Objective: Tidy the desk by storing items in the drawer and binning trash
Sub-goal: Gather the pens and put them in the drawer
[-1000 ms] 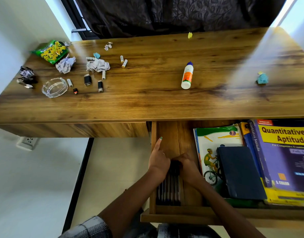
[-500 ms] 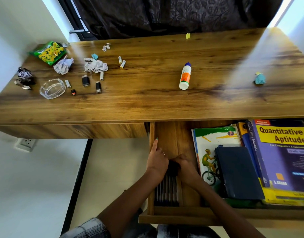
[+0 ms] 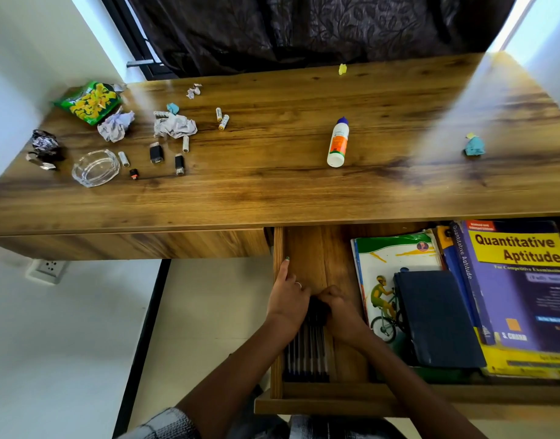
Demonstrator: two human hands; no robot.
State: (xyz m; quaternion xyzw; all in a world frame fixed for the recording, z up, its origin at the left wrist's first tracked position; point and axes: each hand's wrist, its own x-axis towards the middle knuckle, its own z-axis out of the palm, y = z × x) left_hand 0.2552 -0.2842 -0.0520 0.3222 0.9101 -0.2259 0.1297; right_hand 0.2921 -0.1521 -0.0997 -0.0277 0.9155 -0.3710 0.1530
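The wooden drawer (image 3: 307, 248) stands pulled open under the desk. A bundle of dark pens (image 3: 307, 350) lies along its left side. My left hand (image 3: 288, 299) and my right hand (image 3: 339, 308) both grip the far end of the pens, the left forefinger stretched along the drawer's left wall. On the desk (image 3: 272, 191) lie a glue bottle (image 3: 338, 143), several batteries (image 3: 222, 118), crumpled papers (image 3: 174, 125), a green snack wrapper (image 3: 90, 102) and a glass ashtray (image 3: 95, 167).
Books fill the drawer's right side: a cyclist-cover book (image 3: 389, 270), a dark notebook (image 3: 437, 318), a blue Quantitative Aptitude book (image 3: 522, 280). Small paper scraps lie at right (image 3: 474, 145) and at the back (image 3: 342, 69). Black foil wrappers (image 3: 44, 147) sit far left. A wall socket (image 3: 49, 267) is below the desk.
Both hands stay on the pens in the drawer. My left forefinger has lowered against the drawer's left wall. The view has shifted slightly.
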